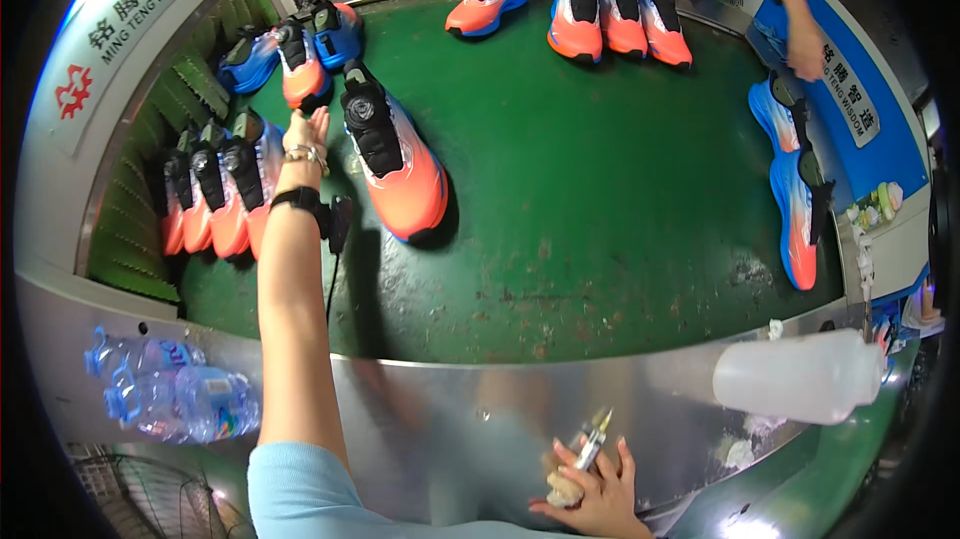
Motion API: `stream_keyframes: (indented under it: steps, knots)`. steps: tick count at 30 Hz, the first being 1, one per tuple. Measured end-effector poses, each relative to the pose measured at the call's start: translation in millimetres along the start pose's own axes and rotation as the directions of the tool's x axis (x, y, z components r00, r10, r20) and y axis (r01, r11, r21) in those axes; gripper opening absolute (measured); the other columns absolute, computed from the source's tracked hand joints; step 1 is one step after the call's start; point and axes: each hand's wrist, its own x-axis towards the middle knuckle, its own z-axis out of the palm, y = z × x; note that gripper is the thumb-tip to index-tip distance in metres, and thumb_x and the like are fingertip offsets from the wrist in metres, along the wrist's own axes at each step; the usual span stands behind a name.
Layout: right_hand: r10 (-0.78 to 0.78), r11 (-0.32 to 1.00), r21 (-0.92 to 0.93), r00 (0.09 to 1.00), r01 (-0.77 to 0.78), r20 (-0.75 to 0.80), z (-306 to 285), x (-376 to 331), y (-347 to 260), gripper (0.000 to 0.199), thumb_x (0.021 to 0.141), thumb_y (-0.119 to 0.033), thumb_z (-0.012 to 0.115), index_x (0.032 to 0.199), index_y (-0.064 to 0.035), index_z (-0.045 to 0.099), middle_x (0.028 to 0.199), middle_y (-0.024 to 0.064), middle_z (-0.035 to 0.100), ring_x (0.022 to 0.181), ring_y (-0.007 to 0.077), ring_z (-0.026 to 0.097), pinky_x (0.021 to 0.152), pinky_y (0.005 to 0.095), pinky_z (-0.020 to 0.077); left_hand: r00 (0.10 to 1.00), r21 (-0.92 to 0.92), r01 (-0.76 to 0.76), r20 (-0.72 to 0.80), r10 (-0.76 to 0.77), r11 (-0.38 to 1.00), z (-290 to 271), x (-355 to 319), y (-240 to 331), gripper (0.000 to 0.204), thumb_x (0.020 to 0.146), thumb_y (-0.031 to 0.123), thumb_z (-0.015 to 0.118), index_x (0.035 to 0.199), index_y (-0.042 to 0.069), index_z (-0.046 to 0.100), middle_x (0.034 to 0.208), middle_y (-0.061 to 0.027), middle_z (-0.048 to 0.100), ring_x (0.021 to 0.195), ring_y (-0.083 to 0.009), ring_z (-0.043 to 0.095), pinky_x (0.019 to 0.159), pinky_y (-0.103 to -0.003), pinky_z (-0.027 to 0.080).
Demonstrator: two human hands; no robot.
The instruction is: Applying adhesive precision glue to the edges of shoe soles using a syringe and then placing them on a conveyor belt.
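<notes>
Green worktop (600, 239) bordered on the near side by a metal ledge (440, 439). At left, a row of shoes (228, 229) stands with toes toward the person; clear bottles (215, 404) lie on the ledge below. Farther off stand a single shoe (485, 11) and a group of three shoes (575, 34). At right, two shoes (797, 214) lie end to end beneath a co-worker's hand (805, 49); a white bottle (790, 376) lies on its side at the ledge. One large shoe (405, 179) stands just right of the left hand, and blue shoes flank the reached-for one.

Left hand (308, 134): open, fingers extended at the toe of an orange-toed shoe (302, 74) at the upper left; nothing is seen enclosed, and contact cannot be told. Right hand (600, 501): partly curled above the ledge, holding a slim tool (592, 444) and a beige lump (565, 489).

Orange-toed shoe: toe toward the person, heel away, long axis running nearly straight fore and aft.
</notes>
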Motion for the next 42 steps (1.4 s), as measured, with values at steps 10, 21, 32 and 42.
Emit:
stream_keyframes:
  steps: [10,21,32,42]
  knots:
    - [-0.052,0.996,-0.059,0.989,0.061,0.136,-13,13,2,0.024,0.073,-0.035,0.053,0.095,-0.025,0.056,0.132,0.0017,0.038,0.12,0.0279,0.032,0.095,0.0634,0.0123,0.99,0.151,-0.019,-0.135,0.04,0.988,38,125,-28,0.045,0.085,0.035,0.051,0.11,-0.002,0.045,0.102,-0.0152,0.057,0.089,-0.0236,0.059,0.071,-0.031,0.053]
    - [-0.113,0.992,0.067,0.978,0.103,0.175,-12,15,-5,0.062,0.071,-0.056,0.056,0.11,-0.0113,0.037,0.133,0.003,0.037,0.118,0.0273,0.039,0.096,0.0605,0.0083,0.986,0.128,-0.11,-0.113,0.124,0.986,-6,-35,-34,0.041,0.085,0.034,0.05,0.112,0.003,0.047,0.106,-0.0127,0.056,0.091,-0.0234,0.058,0.074,-0.032,0.052]
    - [-0.17,0.984,0.057,0.985,0.169,0.018,-4,1,9,0.065,0.072,-0.05,0.057,0.121,-0.0124,0.035,0.136,0.0009,0.031,0.125,0.0304,0.027,0.099,0.0593,0.006,0.934,0.059,0.112,0.334,-0.126,0.992,-97,-234,29,0.043,0.084,0.027,0.054,0.117,0.001,0.043,0.116,-0.0101,0.051,0.106,-0.0227,0.05,0.09,-0.031,0.045]
    - [-0.249,0.967,0.031,0.965,0.252,-0.079,9,-6,14,0.072,0.072,-0.053,0.056,0.123,-0.0087,0.031,0.134,0.0043,0.034,0.122,0.0326,0.031,0.099,0.0597,0.0061,0.999,0.1,-0.037,0.04,0.033,0.994,-253,-569,62,0.043,0.087,0.026,0.049,0.12,-0.001,0.04,0.121,-0.0098,0.047,0.11,-0.02,0.045,0.092,-0.033,0.041]
